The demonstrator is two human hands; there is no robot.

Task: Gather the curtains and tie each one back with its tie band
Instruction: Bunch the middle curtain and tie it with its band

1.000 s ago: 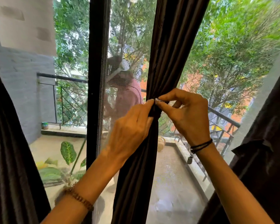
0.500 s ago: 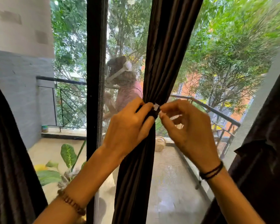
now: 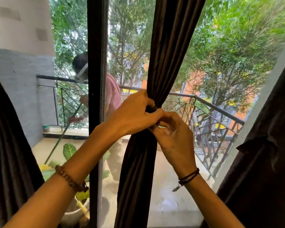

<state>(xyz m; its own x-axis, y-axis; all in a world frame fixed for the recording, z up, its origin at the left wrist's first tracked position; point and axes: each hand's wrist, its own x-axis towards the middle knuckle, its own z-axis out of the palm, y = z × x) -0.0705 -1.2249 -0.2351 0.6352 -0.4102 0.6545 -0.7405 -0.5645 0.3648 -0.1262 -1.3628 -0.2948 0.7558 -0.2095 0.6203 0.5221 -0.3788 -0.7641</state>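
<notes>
Middle curtain (image 3: 164,63) hangs between window frame (image 3: 95,63) (left) and right curtain (image 3: 263,162).

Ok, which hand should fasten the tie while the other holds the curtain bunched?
Right, probably: the left hand grips the gathered curtain at its waist, while the right hand sits just below, fingers curled beside it.

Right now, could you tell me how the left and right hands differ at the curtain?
The left hand sits higher, clasping the gathered middle curtain at its waist; the right hand sits lower, fingers curled just beneath it. The left wrist wears a brown beaded bracelet; the right wears black cords. Both work at the same cinched point.
</notes>
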